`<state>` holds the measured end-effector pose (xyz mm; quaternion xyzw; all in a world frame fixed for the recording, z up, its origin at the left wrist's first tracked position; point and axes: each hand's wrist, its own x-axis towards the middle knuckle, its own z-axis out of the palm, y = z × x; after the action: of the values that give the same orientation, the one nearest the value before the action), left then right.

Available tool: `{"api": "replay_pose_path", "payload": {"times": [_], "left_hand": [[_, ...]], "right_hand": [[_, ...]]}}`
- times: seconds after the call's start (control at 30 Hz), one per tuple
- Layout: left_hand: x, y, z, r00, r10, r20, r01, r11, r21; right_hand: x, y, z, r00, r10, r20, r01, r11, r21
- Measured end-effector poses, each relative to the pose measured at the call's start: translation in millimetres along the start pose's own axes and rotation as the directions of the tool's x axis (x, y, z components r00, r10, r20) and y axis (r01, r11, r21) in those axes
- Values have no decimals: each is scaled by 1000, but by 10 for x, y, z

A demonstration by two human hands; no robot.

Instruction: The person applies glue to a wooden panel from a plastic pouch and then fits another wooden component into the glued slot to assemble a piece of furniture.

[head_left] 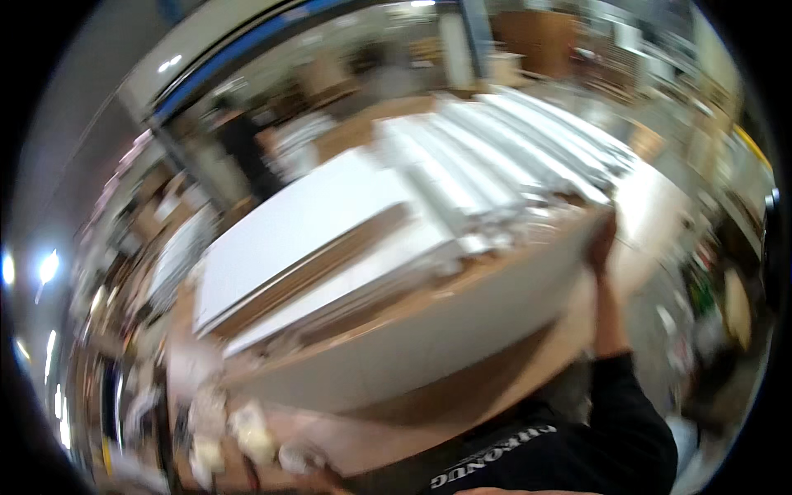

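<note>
A long pale panel (412,346) stands on edge along the near side of a load of packed pieces, bowed by the lens. At its right end my right hand (605,239) grips the corner, arm stretched out; blur softens the fingers. Behind the panel lie white flat boards (305,231) with brown cardboard layers, and several long white wrapped pieces (495,157) side by side. My left hand (322,480) shows only in part at the lower edge, beside a small pale wrapped bundle (299,456); its fingers are too smeared to read.
The load rests on a pale brown table (355,441). Cream-coloured bundles (252,431) sit at its near left corner. Beyond the load stands a person in dark clothes (243,153), under a blue-topped frame (223,62). Cluttered shelving and cartons line both sides.
</note>
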<state>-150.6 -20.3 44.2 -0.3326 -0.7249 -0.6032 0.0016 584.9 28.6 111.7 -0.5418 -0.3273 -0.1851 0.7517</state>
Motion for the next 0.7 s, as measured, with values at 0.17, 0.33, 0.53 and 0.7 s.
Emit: {"api": "replay_pose_path", "payload": {"times": [0.17, 0.33, 0.53, 0.7], "left_hand": [[-627, 1439, 573, 708, 697, 109, -685, 716, -133], [-1440, 2803, 631, 234, 970, 63, -904, 241, -352], [-1572, 4389, 645, 23, 998, -62, -802, -18, -597], [-1957, 5905, 984, -214, 964, 158, -864, -112, -490]], "right_hand": [[-212, -1010, 142, 998, -67, 7, 67, 994, -89], [-55, -1333, -48, 972, 76, 224, -104, 988, 115], [118, -1334, -49, 880, -40, 474, -124, 943, 310], [269, -1175, -263, 749, -45, 661, -319, 850, 419]]}}
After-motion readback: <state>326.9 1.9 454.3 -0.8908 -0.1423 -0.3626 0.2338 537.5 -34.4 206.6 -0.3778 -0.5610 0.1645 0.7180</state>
